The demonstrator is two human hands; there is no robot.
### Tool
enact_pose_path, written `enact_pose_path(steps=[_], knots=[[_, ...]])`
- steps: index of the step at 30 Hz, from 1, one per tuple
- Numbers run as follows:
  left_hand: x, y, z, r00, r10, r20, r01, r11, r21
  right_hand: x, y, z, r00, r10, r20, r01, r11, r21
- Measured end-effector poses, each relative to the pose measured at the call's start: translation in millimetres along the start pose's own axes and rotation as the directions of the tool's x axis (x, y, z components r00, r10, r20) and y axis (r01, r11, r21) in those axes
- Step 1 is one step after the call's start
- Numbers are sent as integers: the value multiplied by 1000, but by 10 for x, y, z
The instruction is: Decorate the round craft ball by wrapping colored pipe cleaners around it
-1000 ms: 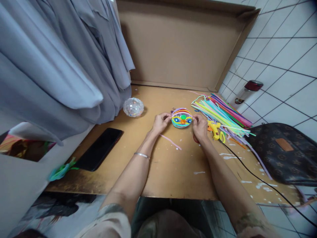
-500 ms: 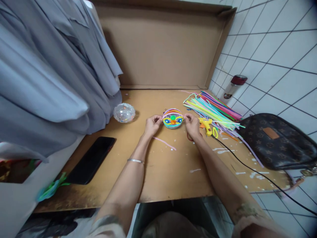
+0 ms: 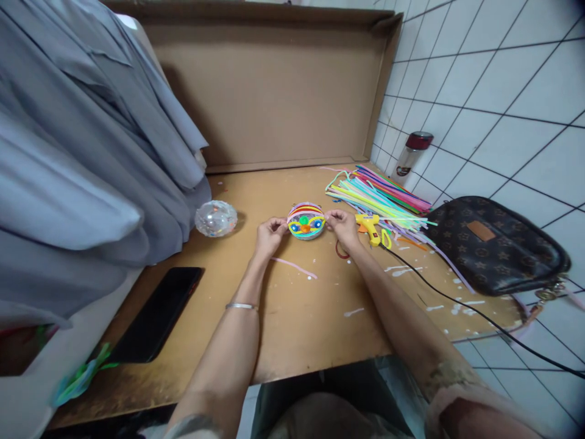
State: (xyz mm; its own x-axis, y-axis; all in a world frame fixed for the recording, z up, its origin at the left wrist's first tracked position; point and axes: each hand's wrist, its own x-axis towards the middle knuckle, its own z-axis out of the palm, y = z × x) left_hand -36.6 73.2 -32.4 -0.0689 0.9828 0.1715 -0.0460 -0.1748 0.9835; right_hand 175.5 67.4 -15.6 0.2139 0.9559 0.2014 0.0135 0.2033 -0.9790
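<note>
Shifted left with the view, pinching striped ball (image 3: 306, 221) mid-frame at both sides with left hand (image 3: 270, 236) and right hand (image 3: 344, 229). Probably light, easily dented; best held there.

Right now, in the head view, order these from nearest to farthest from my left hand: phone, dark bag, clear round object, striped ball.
From your left hand:
1. Striped ball: touching it, on its right.
2. Clear round object: to its left.
3. Phone: left, nearer your body.
4. Dark bag: far right, past your right hand.
</note>
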Motion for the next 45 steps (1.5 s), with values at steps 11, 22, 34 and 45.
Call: enact_pose_path(steps=[11,22,34,45], knots=[[-15,21,13,1000,9,7,-9,1000,5,-50,-145,-1,974,224,-13,-221,967,130],[-92,62,123,987,132,-88,-109,968,226,-66,-160,13,981,192,-20,-186,968,170],[-134,88,168,969,234,-83,-189,912,363,-51,-115,-24,990,142,-9,-138,975,174],[-144,142,185,970,226,-92,-171,898,405,-49,-76,-1,994,103,-21,-97,975,198]])
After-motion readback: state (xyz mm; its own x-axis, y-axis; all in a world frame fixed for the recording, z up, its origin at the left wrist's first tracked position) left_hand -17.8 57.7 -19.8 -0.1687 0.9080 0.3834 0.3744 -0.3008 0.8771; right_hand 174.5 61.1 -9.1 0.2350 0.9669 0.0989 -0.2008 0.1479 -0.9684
